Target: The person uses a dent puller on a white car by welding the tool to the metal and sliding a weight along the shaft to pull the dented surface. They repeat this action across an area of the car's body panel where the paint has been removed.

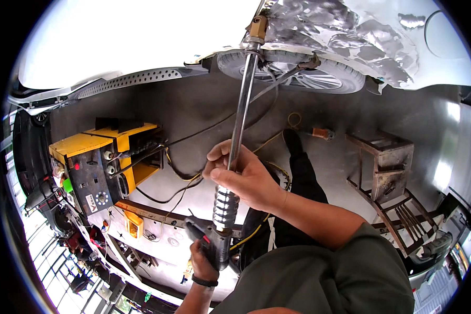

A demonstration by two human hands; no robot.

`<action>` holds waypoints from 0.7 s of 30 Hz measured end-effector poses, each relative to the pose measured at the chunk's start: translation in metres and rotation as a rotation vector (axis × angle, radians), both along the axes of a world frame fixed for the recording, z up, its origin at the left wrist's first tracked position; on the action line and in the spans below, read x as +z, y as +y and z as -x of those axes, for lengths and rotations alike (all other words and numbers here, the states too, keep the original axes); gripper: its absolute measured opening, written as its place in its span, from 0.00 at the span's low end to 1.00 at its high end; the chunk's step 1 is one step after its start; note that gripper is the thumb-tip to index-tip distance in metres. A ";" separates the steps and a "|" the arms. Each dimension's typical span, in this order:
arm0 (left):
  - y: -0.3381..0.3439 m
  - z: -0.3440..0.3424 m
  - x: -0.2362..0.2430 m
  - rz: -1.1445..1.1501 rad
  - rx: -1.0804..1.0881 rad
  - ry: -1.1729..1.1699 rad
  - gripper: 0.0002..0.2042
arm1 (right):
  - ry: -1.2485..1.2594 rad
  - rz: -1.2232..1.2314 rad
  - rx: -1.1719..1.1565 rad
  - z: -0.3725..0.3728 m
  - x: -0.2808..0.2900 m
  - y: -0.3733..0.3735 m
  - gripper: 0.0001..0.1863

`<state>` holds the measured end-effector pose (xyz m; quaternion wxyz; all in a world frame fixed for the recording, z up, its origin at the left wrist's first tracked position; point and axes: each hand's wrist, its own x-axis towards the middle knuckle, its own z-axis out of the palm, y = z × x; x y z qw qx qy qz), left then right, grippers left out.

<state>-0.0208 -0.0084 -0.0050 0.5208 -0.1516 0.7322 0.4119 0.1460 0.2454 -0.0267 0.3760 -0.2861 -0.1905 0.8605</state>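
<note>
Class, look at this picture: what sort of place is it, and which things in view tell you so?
Probably a car body repair workshop: a white car with bare dented metal panel, a yellow welding machine, and a long pulling tool.

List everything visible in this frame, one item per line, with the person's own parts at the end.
Slide-hammer puller: one, steel rod with pistol grip, centre, brass tip against the car panel.
Car body: one, white, along the top; bare dented metal at upper right.
Wheel: one, dark tyre, silver rim, top centre.
Welding machine: one, yellow and grey, left, on a cart.
Cables: several, black and yellow, on the floor.
Metal stand: one, rusty brown, right.
Floor: grey concrete.
Left hand: on the pistol grip, black wristband.
Right hand: fingers wrapped around the rod.
</note>
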 end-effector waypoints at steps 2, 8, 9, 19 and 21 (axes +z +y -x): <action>-0.019 0.013 -0.004 -0.176 -0.097 0.292 0.22 | -0.065 -0.063 0.034 0.001 -0.002 0.011 0.19; -0.005 0.025 -0.022 -0.295 -0.100 0.374 0.17 | -0.120 -0.069 -0.049 0.003 0.003 0.047 0.27; 0.010 0.030 -0.026 -0.295 -0.184 0.149 0.19 | -0.246 -0.136 -0.018 0.001 0.004 0.041 0.29; -0.015 -0.030 -0.110 0.034 -0.291 -0.492 0.24 | -0.436 -0.081 0.114 -0.042 -0.019 0.011 0.22; -0.030 -0.045 -0.111 -0.025 -0.368 -0.249 0.21 | -0.365 -0.027 0.107 -0.044 -0.022 0.013 0.18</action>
